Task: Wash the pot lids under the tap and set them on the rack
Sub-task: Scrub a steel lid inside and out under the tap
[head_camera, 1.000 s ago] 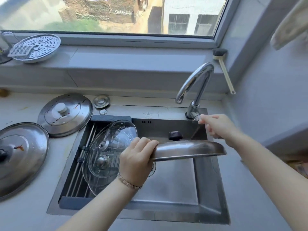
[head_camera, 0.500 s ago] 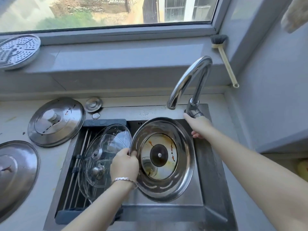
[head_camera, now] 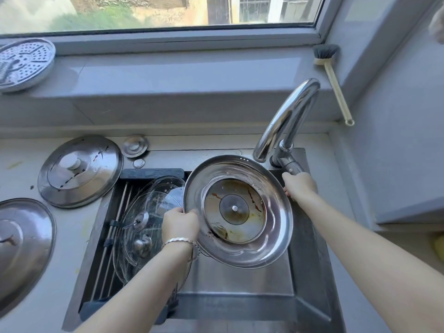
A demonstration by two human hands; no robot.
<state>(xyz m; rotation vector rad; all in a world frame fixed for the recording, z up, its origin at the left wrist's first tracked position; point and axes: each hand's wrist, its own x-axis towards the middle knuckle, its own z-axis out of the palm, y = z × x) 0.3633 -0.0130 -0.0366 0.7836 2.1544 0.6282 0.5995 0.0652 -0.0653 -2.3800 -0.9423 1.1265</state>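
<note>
Left hand [head_camera: 180, 224] grips the steel lid [head_camera: 237, 212] by its left rim, fingers curled over the edge, thumb side hidden. The lid is tilted with its underside up toward the camera, over the sink [head_camera: 310, 260], its far edge just below the tap spout [head_camera: 286, 121]. Likely held this way so water lands on the stained inner face: brown streaks and residue show around the centre disc. Right hand [head_camera: 299, 186] is wrapped around the tap lever [head_camera: 289, 165], fingers closed on it, probably to start the flow. No water stream visible.

The rack [head_camera: 113, 236] sits across the left half of the sink, so drips fall into the basin. Glass lids [head_camera: 144, 212] lean on it, overlapping, probably done. Two soiled steel lids [head_camera: 80, 170] [head_camera: 24, 246] lie knob-up on the counter [head_camera: 72, 224] to the left, likely waiting. A dish brush [head_camera: 334, 78] leans in the window-sill corner, and a perforated steamer plate [head_camera: 24, 63] lies on the sill at far left.

Step in hand: rinse starting, racking not yet done.
</note>
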